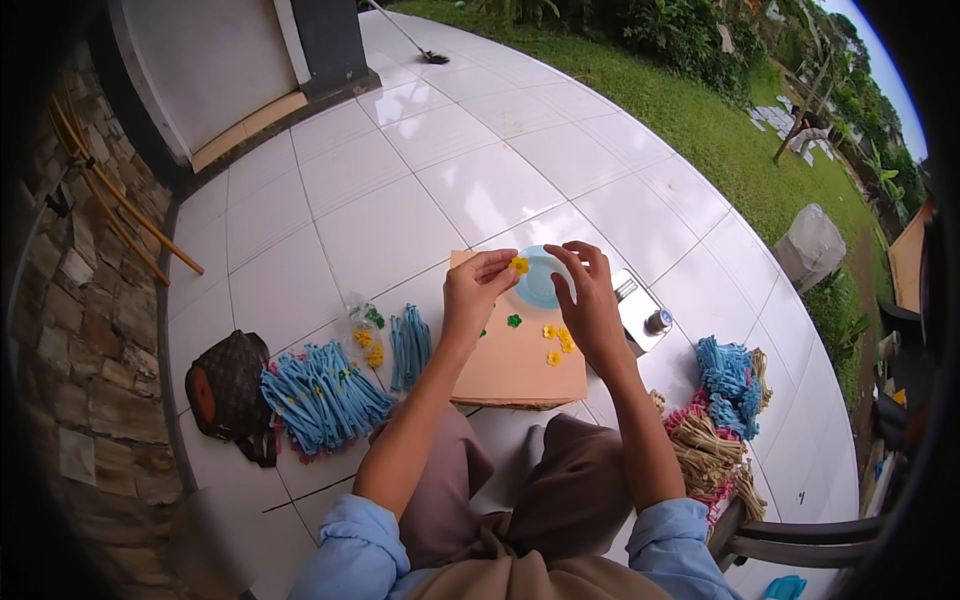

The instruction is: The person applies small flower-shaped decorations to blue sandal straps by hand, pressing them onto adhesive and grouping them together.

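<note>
Currently pinching a small yellow flower (519,266) between the thumb and fingertips of the left hand (472,298), with that grip pressed together on it, above the far part of a tan cardboard counter (515,378). Holding the right hand (592,308) at four o'clock from the flower, with that grip spread, thumb and fingers parted near a pale blue dish (540,290). Cannot tell whether those fingertips touch the dish.

Looking down at a loose green flower (514,321) at six o'clock on the counter, and at loose yellow flowers (566,346) at five. Seeing, at four o'clock beyond the counter, a pale tray (640,295) with a small jar (658,321) on it, then blue bundles (728,375) and, below, beige bundles (710,445). Seeing, toward eight o'clock, a short row of blue strips (410,348), a clear bag (357,322) of yellow and green pieces, a bigger blue pile (325,388) and a dark brown bag (228,380).

Sitting over white floor tiles (400,215), with a stone wall (90,300) at nine o'clock, a broom (433,57) at eleven, grass (600,90) at one and a whitish sack (810,245) at three.
</note>
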`<state>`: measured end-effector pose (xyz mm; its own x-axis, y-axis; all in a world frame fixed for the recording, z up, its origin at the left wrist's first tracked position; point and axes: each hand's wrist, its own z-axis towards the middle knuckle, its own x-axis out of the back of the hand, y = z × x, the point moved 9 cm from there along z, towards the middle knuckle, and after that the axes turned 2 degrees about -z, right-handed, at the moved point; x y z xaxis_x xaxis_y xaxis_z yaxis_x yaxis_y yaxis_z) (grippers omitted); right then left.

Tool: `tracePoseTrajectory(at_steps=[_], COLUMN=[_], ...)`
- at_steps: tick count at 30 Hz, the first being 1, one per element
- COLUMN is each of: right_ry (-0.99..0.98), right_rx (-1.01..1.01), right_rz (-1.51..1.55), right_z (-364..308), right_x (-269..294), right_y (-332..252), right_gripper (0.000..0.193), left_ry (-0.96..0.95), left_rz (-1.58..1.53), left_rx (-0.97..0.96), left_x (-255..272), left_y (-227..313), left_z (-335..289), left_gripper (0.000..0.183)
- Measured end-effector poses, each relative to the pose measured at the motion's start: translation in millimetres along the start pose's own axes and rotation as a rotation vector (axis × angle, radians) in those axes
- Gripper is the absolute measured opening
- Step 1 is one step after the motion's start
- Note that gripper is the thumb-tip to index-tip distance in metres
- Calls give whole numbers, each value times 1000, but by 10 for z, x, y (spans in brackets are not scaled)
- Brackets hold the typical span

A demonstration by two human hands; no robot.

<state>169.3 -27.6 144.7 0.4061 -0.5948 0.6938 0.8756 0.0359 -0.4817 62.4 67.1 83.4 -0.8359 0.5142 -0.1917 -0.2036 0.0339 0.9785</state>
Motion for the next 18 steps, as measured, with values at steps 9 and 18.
tracePoseTrajectory(at_steps=[9,18], right_ry=[237,230], right_rx=[155,203], right_rz=[-239,-267], right_z=[-226,-248], right_x=[391,280], right_y=[-803,-951], right_gripper=[41,40], left_ry=[99,144], left_rz=[-58,-46], left_rx=[-102,-215], left_x=[69,182], left_y=[397,581], left_z=[-403,-519], left_gripper=[24,25])
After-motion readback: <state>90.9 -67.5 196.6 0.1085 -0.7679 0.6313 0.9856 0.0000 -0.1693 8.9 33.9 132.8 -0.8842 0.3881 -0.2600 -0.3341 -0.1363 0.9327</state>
